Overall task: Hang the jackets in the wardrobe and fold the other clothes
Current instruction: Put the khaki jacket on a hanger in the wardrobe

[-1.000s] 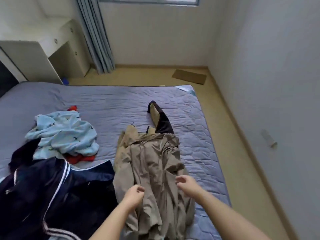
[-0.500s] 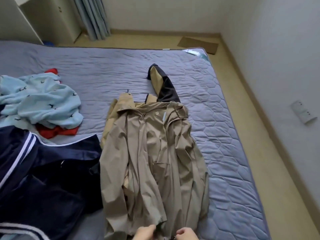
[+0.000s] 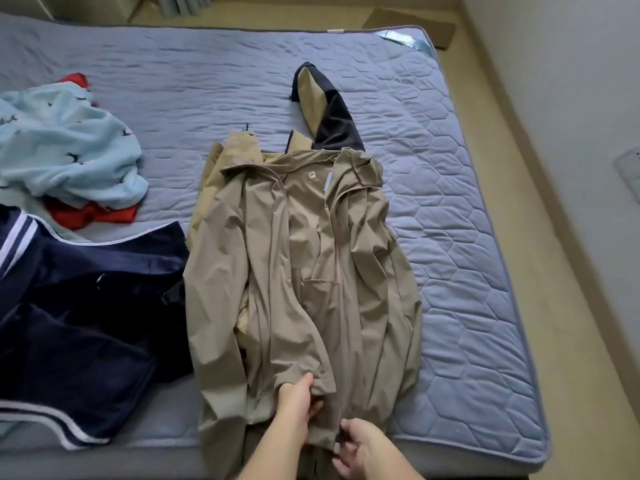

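Note:
A khaki zip jacket (image 3: 311,265) lies front up along the blue-grey quilted mattress (image 3: 450,237), collar away from me, hem at the near edge. My left hand (image 3: 299,398) pinches the left front panel near its lower corner. My right hand (image 3: 356,445) grips the hem at the bottom of the zip. Under it lies a second tan garment with a dark sleeve (image 3: 329,109) sticking out beyond the collar.
A navy garment with white stripes (image 3: 79,323) lies to the left, touching the jacket. Further back left sits a light blue patterned cloth (image 3: 65,150) over something red (image 3: 93,213). Bare floor (image 3: 561,306) runs along the right wall.
The view has tilted down and closer. Both hands moved from the jacket's middle down to its hem, and now hold the front panel and the zip's bottom end.

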The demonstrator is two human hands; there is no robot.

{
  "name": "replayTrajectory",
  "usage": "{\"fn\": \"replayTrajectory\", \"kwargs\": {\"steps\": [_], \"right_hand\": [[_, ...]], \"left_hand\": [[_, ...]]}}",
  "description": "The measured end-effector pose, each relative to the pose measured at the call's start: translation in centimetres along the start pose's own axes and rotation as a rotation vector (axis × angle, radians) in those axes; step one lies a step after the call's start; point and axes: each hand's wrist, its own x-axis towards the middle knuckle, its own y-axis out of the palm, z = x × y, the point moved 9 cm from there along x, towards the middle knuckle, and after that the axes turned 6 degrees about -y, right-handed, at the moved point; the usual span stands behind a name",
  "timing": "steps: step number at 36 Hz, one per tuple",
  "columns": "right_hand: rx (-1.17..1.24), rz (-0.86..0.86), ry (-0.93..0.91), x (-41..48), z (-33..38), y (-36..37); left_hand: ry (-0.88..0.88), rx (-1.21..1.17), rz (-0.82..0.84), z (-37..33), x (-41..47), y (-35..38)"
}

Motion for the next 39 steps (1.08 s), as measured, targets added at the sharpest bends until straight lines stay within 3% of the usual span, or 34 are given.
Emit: {"fn": "replayTrajectory", "kwargs": {"steps": [4,9,27,29,35,39], "right_hand": [[-0.118,-0.035,-0.001,-0.7,-1.2,-1.8],[0.034,0.034,0.012,-0.9,-1.2,-1.4],[0.125,0.138,0.103,-2.3,-1.2,0.5],[0.106,0.177,0.129,-2.4,-1.5,0.7],[0.157,0.286,0.154,-3.2,-1.6,1.7],[0.165,0.32,0.063,-3.9,-1.1,2.4]], "left_hand": [[0.004,0.052,0.032,-0.3,-1.0,0.1],[0.014,0.105,0.066,-0.2,-1.8,0.0],[0.028,0.209,0.059,0.1,-2.1,-1.0],[0.038,0.279,0.038,0.2,-2.0,-1.3],[0.127,0.799,-0.093,-0.4,-2.4,-3.1],[0.026,0.64,0.084,0.6,-3.2,-2.7]]}}
